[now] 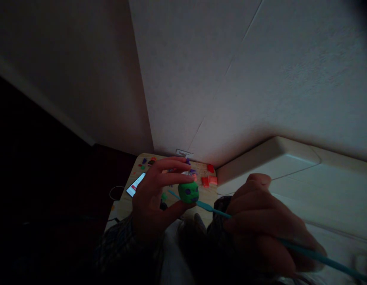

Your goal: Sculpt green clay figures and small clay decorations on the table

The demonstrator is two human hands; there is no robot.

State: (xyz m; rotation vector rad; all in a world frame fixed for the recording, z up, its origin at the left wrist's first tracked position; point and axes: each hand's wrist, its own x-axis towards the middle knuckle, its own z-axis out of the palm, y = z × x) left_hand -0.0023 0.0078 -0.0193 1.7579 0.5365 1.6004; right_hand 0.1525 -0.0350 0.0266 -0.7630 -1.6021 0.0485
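Between the thumb and fingers of my left hand [155, 194] is a small green clay head [185, 192] with dark purple patches like eyes and a mouth. My right hand [269, 225] is closed around a thin turquoise modelling tool [220, 213], which slants across the view. The tool's flat tip lies close to the lower right of the head; whether it touches the clay I cannot tell. Another turquoise tip [173, 194] shows to the left of the head. Beneath my hands stands a small wooden table [211, 195].
A lit phone [136, 185] lies at the table's left edge. Red packets [205, 181] sit at its right side, and small coloured clay bits [143, 167] at the far left corner. The wall [183, 79] rises behind, with white furniture [290, 170] to the right.
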